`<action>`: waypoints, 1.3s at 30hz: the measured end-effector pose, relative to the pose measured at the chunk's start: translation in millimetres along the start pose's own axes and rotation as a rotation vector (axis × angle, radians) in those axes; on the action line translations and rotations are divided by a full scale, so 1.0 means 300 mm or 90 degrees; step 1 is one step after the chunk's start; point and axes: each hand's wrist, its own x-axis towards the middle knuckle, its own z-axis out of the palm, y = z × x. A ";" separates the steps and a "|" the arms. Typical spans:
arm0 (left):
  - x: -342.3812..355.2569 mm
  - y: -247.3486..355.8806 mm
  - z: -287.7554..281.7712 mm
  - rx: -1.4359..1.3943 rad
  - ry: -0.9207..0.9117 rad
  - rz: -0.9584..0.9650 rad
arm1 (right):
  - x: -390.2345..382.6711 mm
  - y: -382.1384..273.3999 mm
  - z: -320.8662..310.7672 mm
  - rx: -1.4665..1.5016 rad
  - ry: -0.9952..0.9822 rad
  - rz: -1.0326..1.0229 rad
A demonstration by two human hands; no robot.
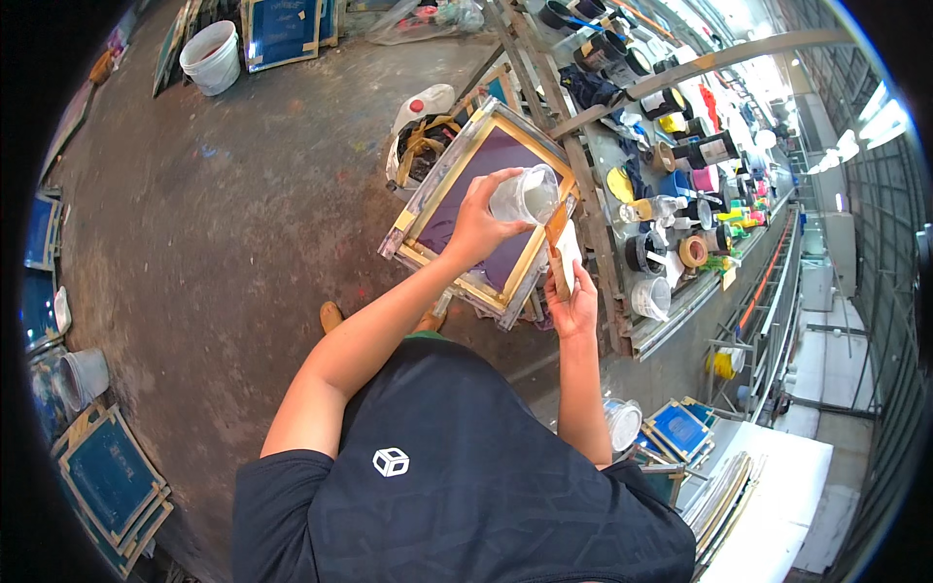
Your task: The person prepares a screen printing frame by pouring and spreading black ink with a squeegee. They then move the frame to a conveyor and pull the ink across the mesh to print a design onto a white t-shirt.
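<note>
My left hand (478,225) is wrapped round a clear plastic cup (526,197), which tilts to the right with its mouth toward my other hand. In my right hand (573,301) is a flat brown-and-white tool (561,255) that looks like a squeegee, held upright with its orange-brown end close to the cup's rim. Whether the two touch, I cannot tell. Below both hands lies a screen-printing frame (412,219) with a purple mesh and yellowish taped borders, resting at a slant. What the cup contains is hard to make out.
Along the right runs a long bench (649,338) crowded with ink tubs, bottles and a tape roll (693,252). A white jug (425,105) and a bag stand beyond the frame. More screens (112,476) lean at the left; a white bucket (210,57) stands at the far left.
</note>
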 end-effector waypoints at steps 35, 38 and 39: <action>-0.205 0.073 -0.407 -0.197 0.225 -0.102 | 0.490 0.551 -0.017 -1.303 -0.440 -0.595; -0.201 0.084 -0.408 -0.202 0.225 -0.106 | 0.487 0.575 -0.012 -1.331 -0.485 -0.564; -0.198 0.089 -0.405 -0.209 0.222 -0.109 | 0.484 0.577 -0.021 -1.352 -0.493 -0.548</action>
